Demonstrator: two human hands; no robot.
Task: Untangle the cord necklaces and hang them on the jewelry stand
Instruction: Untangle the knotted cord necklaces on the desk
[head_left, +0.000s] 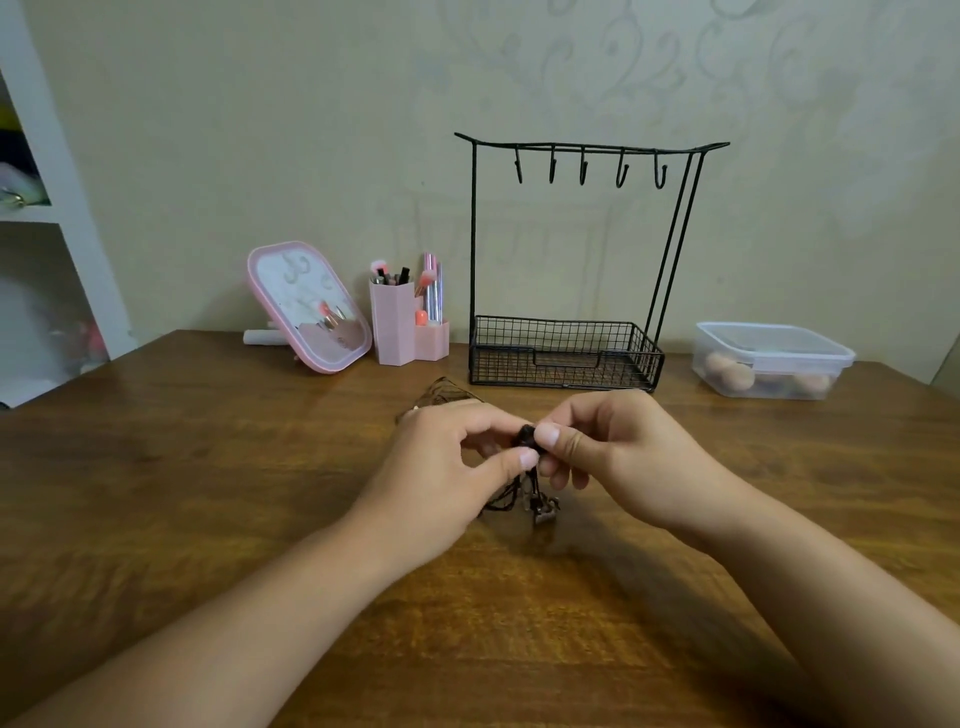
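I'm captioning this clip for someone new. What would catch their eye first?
Two hands, left hand and right hand, pinch a dark knot of cord necklaces above the wooden table. Behind them stands a black wire jewelry stand, its hooks bare.

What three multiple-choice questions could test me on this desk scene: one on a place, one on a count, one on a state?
1. Where is the clear lidded box?
A. right of the jewelry stand
B. left of the mirror
C. inside the stand's basket

2. How many hooks hang from the stand's top bar?
A. three
B. five
C. eight

3. What are both hands doing?
A. lying flat
B. pinching the knotted cords
C. lifting the mirror

Answers:
1 A, it sits past the stand's right side.
2 B, five show.
3 B, left hand and right hand meet on the knot.
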